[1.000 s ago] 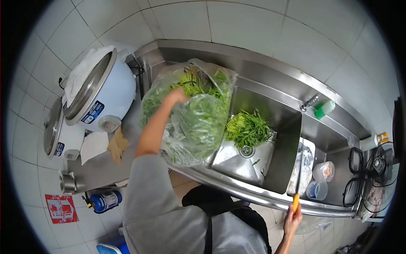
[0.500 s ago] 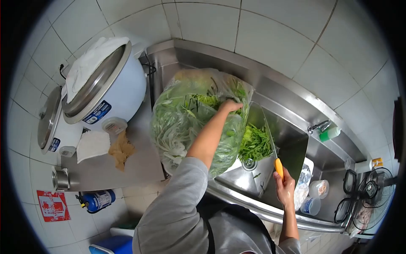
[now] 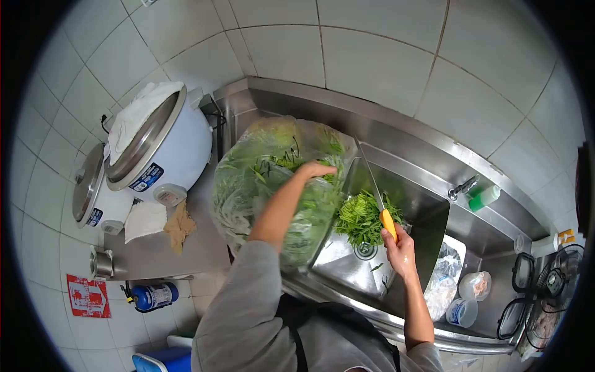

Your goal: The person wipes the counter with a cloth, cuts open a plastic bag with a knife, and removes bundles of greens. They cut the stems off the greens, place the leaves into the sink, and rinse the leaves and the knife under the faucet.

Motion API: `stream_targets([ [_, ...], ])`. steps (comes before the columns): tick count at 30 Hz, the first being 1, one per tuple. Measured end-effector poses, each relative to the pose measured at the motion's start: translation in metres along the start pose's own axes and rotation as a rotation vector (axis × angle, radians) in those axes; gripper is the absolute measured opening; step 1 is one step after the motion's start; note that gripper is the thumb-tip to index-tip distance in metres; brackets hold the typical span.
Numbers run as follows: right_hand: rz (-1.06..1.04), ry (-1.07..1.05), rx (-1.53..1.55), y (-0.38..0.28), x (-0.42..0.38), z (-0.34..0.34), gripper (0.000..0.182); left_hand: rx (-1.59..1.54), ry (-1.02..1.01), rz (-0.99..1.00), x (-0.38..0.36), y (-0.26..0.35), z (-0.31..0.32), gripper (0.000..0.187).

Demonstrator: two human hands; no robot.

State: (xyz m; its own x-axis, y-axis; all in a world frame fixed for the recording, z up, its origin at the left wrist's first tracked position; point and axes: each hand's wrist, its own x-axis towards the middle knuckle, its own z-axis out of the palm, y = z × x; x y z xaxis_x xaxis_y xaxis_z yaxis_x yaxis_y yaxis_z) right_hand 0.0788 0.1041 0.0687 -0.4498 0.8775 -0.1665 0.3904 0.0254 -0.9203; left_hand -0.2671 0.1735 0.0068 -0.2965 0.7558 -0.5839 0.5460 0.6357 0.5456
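Observation:
A large clear plastic bag (image 3: 248, 204), full of leafy greens, lies across the left part of the sink and counter. My left hand (image 3: 317, 170) is at its right side, fingers curled on some leafy greens (image 3: 331, 178); the fingertips are partly hidden. In my right hand (image 3: 401, 253) is a long knife (image 3: 388, 224) with a yellow handle, its blade pointing up and away from me. A pile of cut greens (image 3: 359, 217) sits in the sink basin (image 3: 338, 257), just left of the knife, above the drain.
Two rice cookers (image 3: 180, 149) stand on the left counter, with a white cloth (image 3: 145, 220) and a brown cloth (image 3: 180, 228) in front. The right basin holds bagged food (image 3: 443, 282) and plastic tubs (image 3: 462, 312). A faucet (image 3: 463, 187) and green bottle (image 3: 484, 198) are behind.
The view has shifted slightly. My left hand has moved left and a little down over the bag. The knife has moved left, its blade now over the right side of the cut greens.

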Motion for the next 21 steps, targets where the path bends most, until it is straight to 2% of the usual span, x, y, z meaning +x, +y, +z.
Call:
stream_targets([
  [4,-0.105,-0.089,-0.138,0.010,0.013,-0.026,0.038,0.079,0.028,-0.081,-0.040,-0.005,-0.036,0.085],
  [7,-0.161,-0.173,-0.282,0.007,0.029,-0.044,0.039,0.106,0.024,-0.137,-0.049,-0.014,-0.021,0.090],
  [9,-0.239,-0.206,-0.355,-0.006,0.040,-0.060,0.038,0.325,0.154,-0.167,-0.046,-0.009,0.019,0.097],
  [10,-0.242,-0.223,-0.390,-0.018,0.044,-0.071,0.036,0.247,0.274,-0.179,-0.055,0.003,0.031,0.092],
  [11,-0.253,-0.237,-0.539,-0.036,0.046,-0.084,0.036,0.232,0.272,-0.184,-0.061,0.005,0.037,0.092],
  [13,-0.310,-0.293,-0.671,-0.048,0.059,-0.103,0.035,0.498,0.480,-0.083,-0.073,0.005,0.047,0.091],
  [15,-0.324,-0.370,-0.777,-0.072,0.067,-0.111,0.035,0.484,0.468,-0.107,-0.088,-0.002,0.062,0.086],
  [17,-0.308,-0.411,-0.810,-0.093,0.074,-0.099,0.036,0.529,0.530,-0.090,-0.088,-0.014,0.079,0.084],
  [21,-0.417,-0.510,-0.986,-0.114,0.095,-0.060,0.037,0.493,0.470,-0.088,-0.096,-0.007,0.080,0.078],
])
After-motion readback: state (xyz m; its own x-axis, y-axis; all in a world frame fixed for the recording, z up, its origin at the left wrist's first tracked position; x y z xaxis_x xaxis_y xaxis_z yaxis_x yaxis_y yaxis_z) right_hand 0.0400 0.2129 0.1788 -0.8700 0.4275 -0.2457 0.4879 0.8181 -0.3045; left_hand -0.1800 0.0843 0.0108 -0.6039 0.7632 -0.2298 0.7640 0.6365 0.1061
